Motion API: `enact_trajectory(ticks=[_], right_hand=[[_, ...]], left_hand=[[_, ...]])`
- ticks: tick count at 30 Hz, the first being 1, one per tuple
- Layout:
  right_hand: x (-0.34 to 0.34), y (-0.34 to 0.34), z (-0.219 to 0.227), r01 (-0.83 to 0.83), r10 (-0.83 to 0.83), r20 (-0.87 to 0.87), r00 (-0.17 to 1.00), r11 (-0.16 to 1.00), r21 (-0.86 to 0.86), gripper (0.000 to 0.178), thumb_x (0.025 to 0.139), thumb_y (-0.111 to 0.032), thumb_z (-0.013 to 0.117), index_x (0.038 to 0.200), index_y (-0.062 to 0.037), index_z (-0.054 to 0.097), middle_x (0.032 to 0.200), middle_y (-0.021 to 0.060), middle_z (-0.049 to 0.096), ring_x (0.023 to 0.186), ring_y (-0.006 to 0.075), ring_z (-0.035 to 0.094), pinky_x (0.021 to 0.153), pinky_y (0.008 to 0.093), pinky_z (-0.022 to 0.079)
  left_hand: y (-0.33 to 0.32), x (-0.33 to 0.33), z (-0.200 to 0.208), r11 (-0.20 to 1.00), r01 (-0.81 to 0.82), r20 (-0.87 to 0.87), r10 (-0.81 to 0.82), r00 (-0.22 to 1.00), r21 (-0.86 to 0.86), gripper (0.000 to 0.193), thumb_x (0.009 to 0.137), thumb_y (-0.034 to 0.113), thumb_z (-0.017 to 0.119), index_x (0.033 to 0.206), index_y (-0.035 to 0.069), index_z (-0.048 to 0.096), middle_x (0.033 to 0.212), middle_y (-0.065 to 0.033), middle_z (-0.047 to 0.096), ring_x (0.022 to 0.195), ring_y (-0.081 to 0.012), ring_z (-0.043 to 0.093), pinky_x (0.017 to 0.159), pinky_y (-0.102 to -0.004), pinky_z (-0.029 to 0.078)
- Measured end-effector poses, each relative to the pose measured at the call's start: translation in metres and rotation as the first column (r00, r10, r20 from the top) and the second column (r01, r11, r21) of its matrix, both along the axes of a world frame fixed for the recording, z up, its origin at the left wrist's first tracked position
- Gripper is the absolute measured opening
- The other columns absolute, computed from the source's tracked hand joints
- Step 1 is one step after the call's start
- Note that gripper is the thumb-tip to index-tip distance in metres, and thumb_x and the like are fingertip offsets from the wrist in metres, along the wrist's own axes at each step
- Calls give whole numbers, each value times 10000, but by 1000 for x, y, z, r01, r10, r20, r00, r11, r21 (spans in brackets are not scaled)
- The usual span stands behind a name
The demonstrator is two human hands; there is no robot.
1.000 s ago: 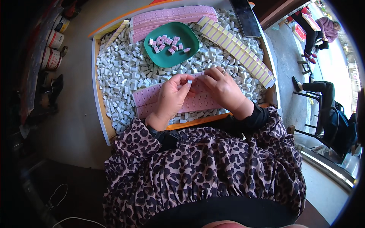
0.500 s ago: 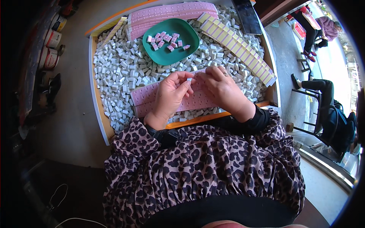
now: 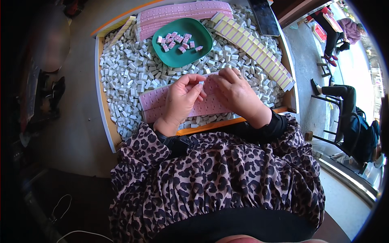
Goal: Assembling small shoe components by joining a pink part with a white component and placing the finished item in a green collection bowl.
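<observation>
Between the thumb and fingers of my left hand I pinch a small white block. My right hand, a ring on one finger, is closed just right of it over a pink printed sheet. Its fingertips are bent down and hidden, so what they hold cannot be made out. The sheet lies on a deep layer of loose white blocks, partly under both hands. Beyond my hands rests a green dish with several pink-patterned blocks in it.
A shallow wooden tray holds the blocks. More pink sheets lie at its far side, yellow strips at the right, a dark phone in the far right corner. People sit on the right beside a chair.
Both hands keep almost the same pose, with the block still in my left fingers. At the far left a blurred shape now covers the cans that showed before.
</observation>
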State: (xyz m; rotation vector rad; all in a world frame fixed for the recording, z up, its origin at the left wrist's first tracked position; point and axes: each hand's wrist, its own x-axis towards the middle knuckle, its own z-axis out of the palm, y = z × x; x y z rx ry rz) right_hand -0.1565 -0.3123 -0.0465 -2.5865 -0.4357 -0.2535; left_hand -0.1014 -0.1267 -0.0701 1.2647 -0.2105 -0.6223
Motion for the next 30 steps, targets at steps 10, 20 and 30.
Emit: enact_trajectory(ticks=[10, 20, 30], right_hand=[[-4, -5, -7, -62, 67, 36, 997, 991, -118, 399, 739, -50, 633, 1135, -40, 590, 1027, 141, 531, 937, 309, 546, 812, 364, 489], [-5, -16, 6, -30, 43, -41, 998, 960, 277, 264, 726, 33, 647, 971, -1, 555, 943, 110, 550, 903, 248, 570, 794, 323, 486], [2, 24, -6, 411, -134, -407, 904, 540, 735, 212, 817, -12, 670, 829, -45, 461, 791, -8, 504, 726, 46, 500, 653, 192, 429]], left_hand=[[2, 0, 1, 1000, 30, -6, -30, 1000, 1, 185, 907, 48, 547, 1081, -2, 583, 891, -40, 602, 729, -92, 579, 643, -203, 462], [3, 1, -1, 1000, 19, 8, -19, 1000, 5, 179, 907, 51, 549, 1075, 4, 588, 890, -39, 607, 728, -91, 583, 633, -201, 455], [0, -5, -4, 991, -81, -17, 80, 997, -107, 166, 909, 32, 543, 1064, -8, 585, 945, -64, 633, 791, -122, 634, 737, -242, 516]])
